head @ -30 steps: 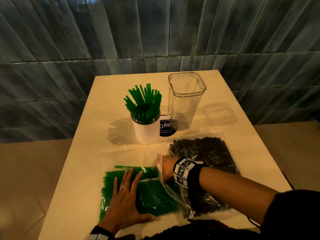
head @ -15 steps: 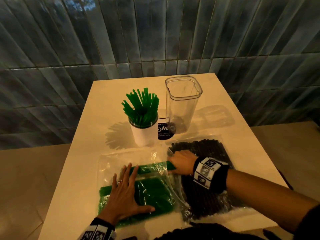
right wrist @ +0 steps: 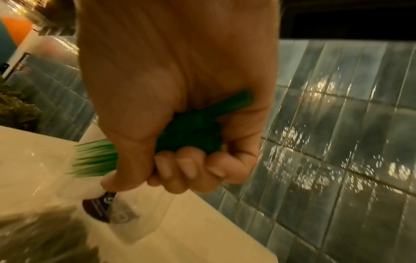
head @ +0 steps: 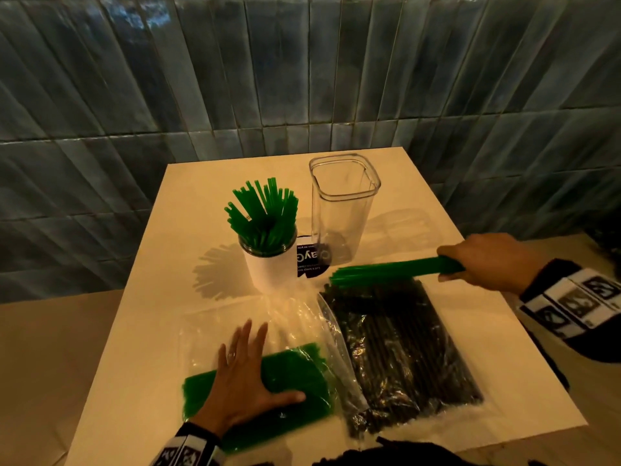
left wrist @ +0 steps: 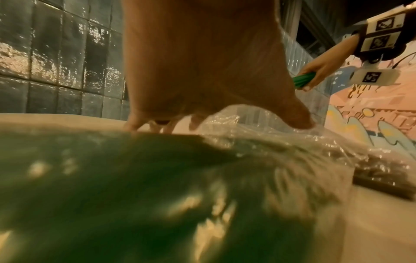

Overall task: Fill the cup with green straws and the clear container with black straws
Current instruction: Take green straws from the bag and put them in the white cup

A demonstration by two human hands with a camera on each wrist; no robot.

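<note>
A white cup [head: 268, 269] holding several green straws stands mid-table, left of an empty clear container [head: 339, 213]. My right hand [head: 484, 260] grips a bundle of green straws [head: 389, 269] by one end, held level above the bag of black straws [head: 400, 358]; its fingers [right wrist: 186, 169] curl round the bundle [right wrist: 191, 135]. My left hand [head: 243, 381] lies flat with fingers spread on the plastic bag of green straws [head: 295, 375], pressing it to the table. In the left wrist view that bag [left wrist: 157, 195] fills the blurred foreground.
The white table [head: 168, 280] stands against a wall of dark blue tiles [head: 302, 79]. A round black label [head: 311, 260] lies between cup and container. The table's right edge runs just beyond the black straw bag.
My right hand has drawn a bundle of green straws out of the bag's open end and swung right and up over the black straws. The left hand has stayed flat on the bag.
</note>
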